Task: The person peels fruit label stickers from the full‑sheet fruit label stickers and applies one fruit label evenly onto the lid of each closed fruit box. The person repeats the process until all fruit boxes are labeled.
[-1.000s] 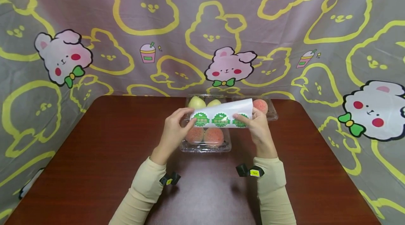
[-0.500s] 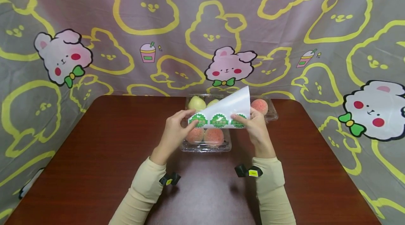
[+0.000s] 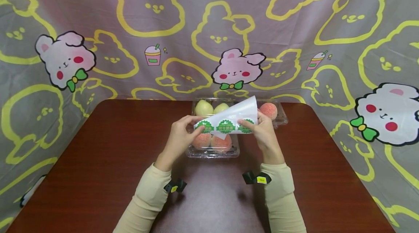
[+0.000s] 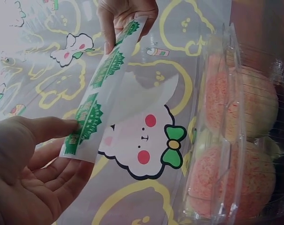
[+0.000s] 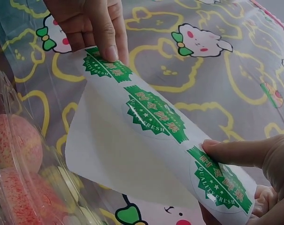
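Observation:
A white sticker sheet is held up between my hands, bent over with one row of round green stickers facing me. My left hand pinches its left end between thumb and fingers. At the other end my right hand grips the sheet, thumb on the rightmost sticker. The right wrist view shows "QUALITY FRESH" on the stickers and the sheet's blank back hanging behind the row. Below and behind it, a clear plastic box holds peaches; the sheet partly covers them.
Behind the sheet, another clear box holds yellow-green round fruit. To its right, a clear box holds a peach. The brown table ends at a patterned curtain.
The sheet's upper right corner rose into a peak, then dipped slightly. A lower corner now shows beneath the sticker row. My right hand has shifted slightly left; the left hand barely moved.

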The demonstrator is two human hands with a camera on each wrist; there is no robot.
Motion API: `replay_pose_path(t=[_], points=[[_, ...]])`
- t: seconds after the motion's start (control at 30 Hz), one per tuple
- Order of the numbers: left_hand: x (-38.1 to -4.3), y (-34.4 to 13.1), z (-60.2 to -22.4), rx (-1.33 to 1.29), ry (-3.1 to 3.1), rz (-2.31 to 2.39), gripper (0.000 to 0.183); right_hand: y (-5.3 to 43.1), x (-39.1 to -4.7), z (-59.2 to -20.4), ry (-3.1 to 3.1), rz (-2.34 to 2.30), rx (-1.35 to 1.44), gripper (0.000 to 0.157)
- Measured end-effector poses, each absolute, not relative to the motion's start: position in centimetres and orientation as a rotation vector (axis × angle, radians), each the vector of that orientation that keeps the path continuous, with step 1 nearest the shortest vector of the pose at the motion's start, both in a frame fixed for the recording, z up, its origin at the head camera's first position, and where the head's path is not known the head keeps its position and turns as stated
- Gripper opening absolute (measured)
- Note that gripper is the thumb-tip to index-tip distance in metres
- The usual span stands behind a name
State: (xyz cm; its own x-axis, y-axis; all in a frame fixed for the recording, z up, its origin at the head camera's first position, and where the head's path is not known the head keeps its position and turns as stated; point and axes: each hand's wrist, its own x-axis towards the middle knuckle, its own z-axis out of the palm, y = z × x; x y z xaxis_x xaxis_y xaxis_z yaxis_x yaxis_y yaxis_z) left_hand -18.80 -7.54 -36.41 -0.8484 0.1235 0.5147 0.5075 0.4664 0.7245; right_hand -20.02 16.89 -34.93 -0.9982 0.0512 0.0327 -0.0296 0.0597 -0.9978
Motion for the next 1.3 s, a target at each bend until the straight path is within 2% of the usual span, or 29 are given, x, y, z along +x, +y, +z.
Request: replay_pose_path(t=[0.8,1.3], points=[[-19.38,-7.17,-37.30,-0.589,-2.006,-1.252,0.008,17.05,-19.94,-34.77,-2.270,2.147,-0.003,0.033],[-19.70,-7.42,-37.28,-0.722,-1.899,-1.196,0.012,17.37,-20.18,-34.97,-2.229,2.239,0.000,0.026]])
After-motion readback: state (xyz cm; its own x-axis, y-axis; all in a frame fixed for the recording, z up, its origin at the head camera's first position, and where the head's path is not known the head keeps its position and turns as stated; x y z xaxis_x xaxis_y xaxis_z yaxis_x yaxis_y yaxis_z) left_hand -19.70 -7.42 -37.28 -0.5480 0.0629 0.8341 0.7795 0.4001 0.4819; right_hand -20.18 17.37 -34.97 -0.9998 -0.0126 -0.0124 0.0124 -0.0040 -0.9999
